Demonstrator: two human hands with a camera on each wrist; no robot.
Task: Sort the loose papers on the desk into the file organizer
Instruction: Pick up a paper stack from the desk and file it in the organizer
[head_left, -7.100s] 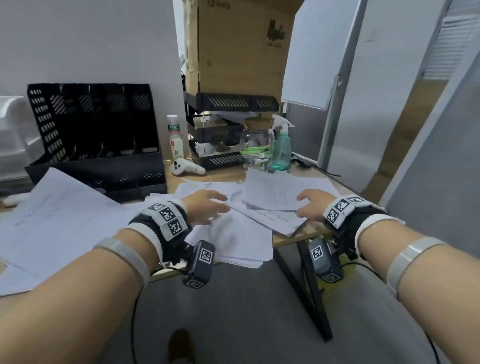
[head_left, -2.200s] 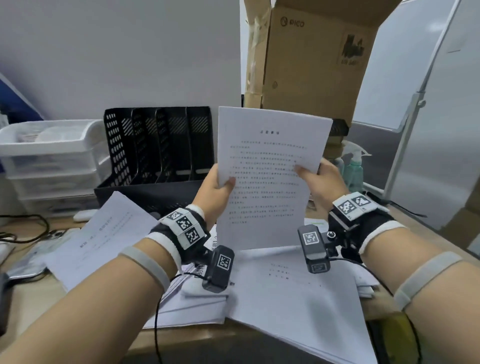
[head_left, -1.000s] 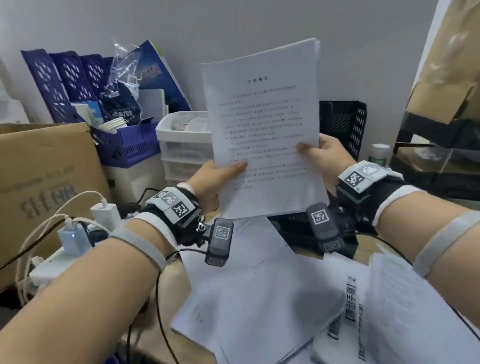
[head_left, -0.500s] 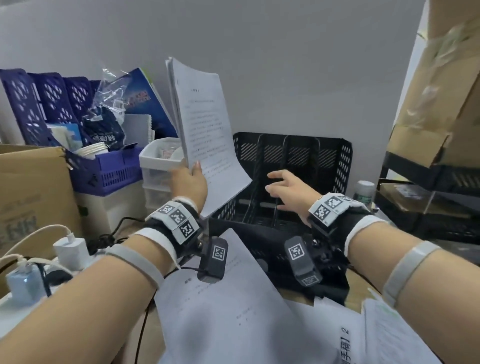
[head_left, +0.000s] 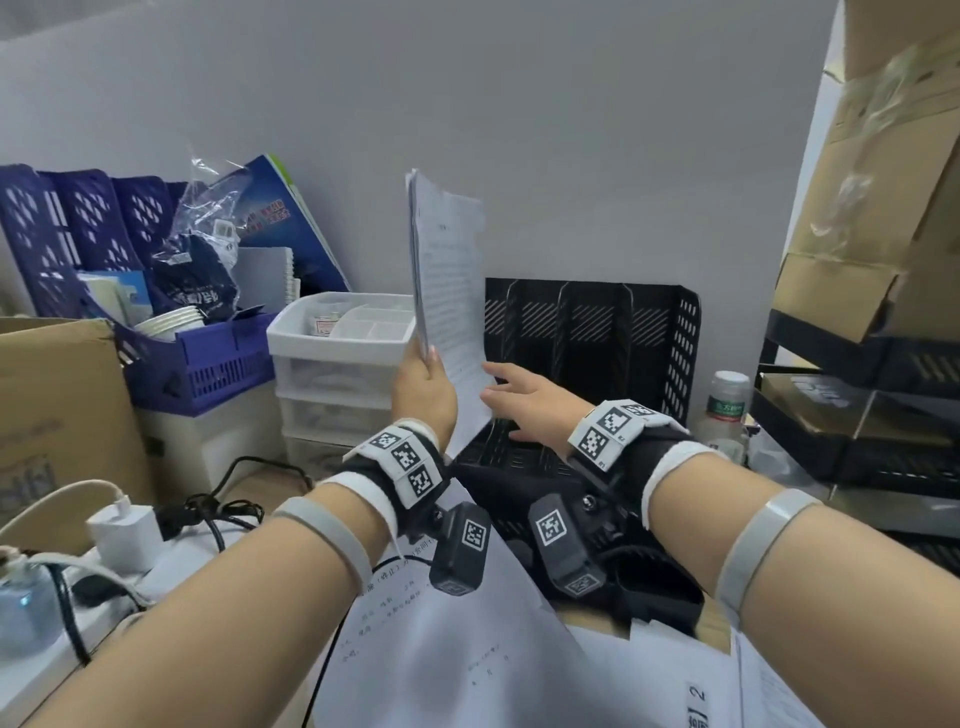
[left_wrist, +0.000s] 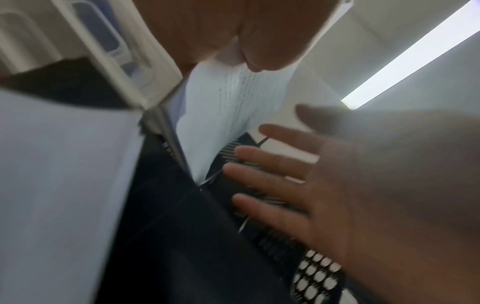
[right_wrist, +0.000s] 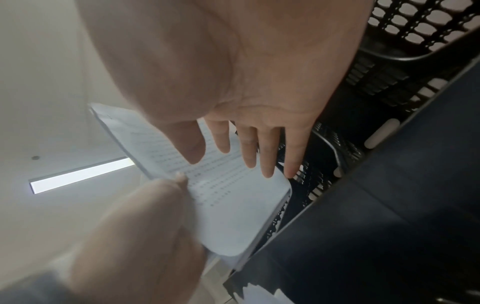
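Note:
My left hand (head_left: 423, 382) pinches a thin stack of printed sheets (head_left: 447, 291) upright by its lower edge, at the left end of the black mesh file organizer (head_left: 597, 332). The stack's lower corner hangs just above the organizer's leftmost slot. My right hand (head_left: 519, 397) reaches over the organizer with straight, spread fingers beside the stack's printed face (right_wrist: 221, 185) and holds nothing. In the left wrist view my thumb (left_wrist: 265, 41) presses the sheets (left_wrist: 233, 115), and the right hand's fingers (left_wrist: 272, 174) hover over the slots. More loose papers (head_left: 467, 654) lie on the desk in front.
A white drawer unit (head_left: 337, 358) stands just left of the organizer, with a purple basket (head_left: 202, 358) and a cardboard box (head_left: 57, 415) further left. Chargers and cables (head_left: 156, 519) lie at the front left. A bottle (head_left: 727, 402) and black shelves with boxes (head_left: 857, 415) stand on the right.
The right hand let go of the stack and reached to the organizer. The left hand turned the sheets edge-on and carried them right, over the leftmost slot.

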